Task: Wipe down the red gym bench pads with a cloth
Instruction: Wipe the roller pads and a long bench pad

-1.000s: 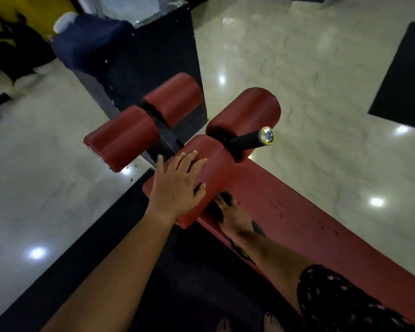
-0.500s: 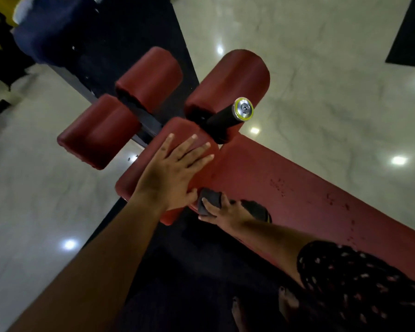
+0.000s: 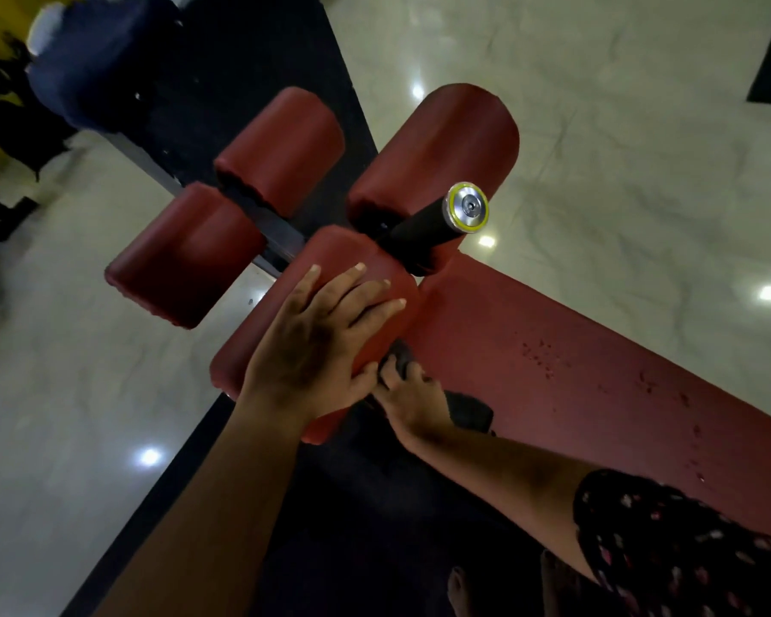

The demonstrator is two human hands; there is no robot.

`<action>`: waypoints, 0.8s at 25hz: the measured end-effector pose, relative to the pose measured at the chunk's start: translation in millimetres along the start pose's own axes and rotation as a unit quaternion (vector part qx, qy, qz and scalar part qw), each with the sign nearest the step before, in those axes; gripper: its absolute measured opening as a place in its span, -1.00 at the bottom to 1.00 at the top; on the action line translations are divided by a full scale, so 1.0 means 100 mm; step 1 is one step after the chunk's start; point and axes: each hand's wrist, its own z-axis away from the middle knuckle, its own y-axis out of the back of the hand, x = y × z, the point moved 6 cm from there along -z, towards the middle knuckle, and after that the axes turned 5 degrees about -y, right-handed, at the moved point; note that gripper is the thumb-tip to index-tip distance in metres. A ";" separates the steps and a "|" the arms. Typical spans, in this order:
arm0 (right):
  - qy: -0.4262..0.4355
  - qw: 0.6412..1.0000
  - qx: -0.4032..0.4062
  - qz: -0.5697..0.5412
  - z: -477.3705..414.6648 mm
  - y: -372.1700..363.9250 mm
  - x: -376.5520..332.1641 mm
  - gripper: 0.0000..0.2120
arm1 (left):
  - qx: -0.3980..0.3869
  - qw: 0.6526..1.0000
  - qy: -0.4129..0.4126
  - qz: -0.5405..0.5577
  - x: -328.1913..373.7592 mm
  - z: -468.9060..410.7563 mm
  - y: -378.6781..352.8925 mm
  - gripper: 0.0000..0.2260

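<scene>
Over on the far left it's all shiny marble floor (image 3: 63, 394), wide open, with a black floor mat (image 3: 188, 465) cutting diagonally up through the middle under the bench. Two red roller pads (image 3: 223, 242) sit upper left of centre, set apart from the nearer pair by the dark frame bar. Next is the near roller pad (image 3: 330, 260): the left hand (image 3: 312, 345) lies flat on top of it, fingers spread and straight, gripping nothing, fingertips close to the pad's right edge. Just right of that, the right hand (image 3: 412, 396) is curled around a dark cloth (image 3: 468, 411), pushed into the gap where the roller meets the long red bench pad (image 3: 597, 380). A black handle with a silver-yellow end cap (image 3: 466, 209) sticks up above. The bench pad runs off lower right, speckled with marks, open floor along its upper edge.
</scene>
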 end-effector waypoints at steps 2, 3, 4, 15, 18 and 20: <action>0.165 0.983 -0.010 0.082 0.20 -0.13 -0.08 -0.38 | 0.000 1.000 0.017 0.000 -0.02 0.01 0.02 -0.34; 0.226 0.966 -0.010 0.122 0.24 -0.14 0.00 -0.37 | -0.006 1.000 0.027 0.002 -0.03 0.01 0.02 -0.33; 0.262 0.953 0.001 0.155 0.23 -0.11 0.13 -0.37 | -0.011 0.999 0.037 0.006 -0.04 0.01 0.02 -0.31; -0.161 0.986 0.030 -0.035 -0.54 0.49 0.92 -0.39 | -0.007 0.997 0.066 0.040 -0.07 0.01 0.02 -0.24; -0.060 0.998 0.002 -0.020 -0.09 0.14 0.24 -0.36 | -0.010 0.997 0.064 0.042 -0.09 0.04 0.03 -0.23; 0.104 0.993 -0.033 0.034 0.20 -0.04 0.03 -0.37 | -0.003 0.997 0.061 0.037 -0.09 0.04 0.04 -0.24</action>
